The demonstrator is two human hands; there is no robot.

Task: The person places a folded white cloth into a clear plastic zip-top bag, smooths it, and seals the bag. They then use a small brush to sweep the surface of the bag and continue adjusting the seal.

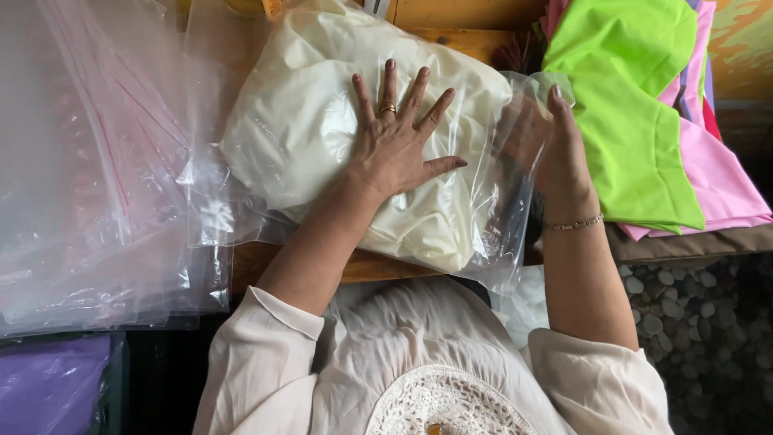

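A clear plastic bag (pixel 491 234) stuffed with folded cream-white fabric (pixel 306 113) lies on a wooden table (pixel 370 266). My left hand (pixel 398 137) presses flat on top of the bag with fingers spread, a ring on one finger. My right hand (pixel 547 145) is at the bag's open right end, its fingers partly inside the plastic and blurred by it. A thin bracelet (pixel 573 225) circles my right wrist.
A stack of empty clear zip bags (pixel 88 161) with red seal lines covers the left side. Folded lime-green (pixel 636 113) and pink cloth (pixel 717 177) lies at the right. Purple cloth (pixel 48 379) sits at the lower left. Pebbled floor (pixel 692 322) shows at the lower right.
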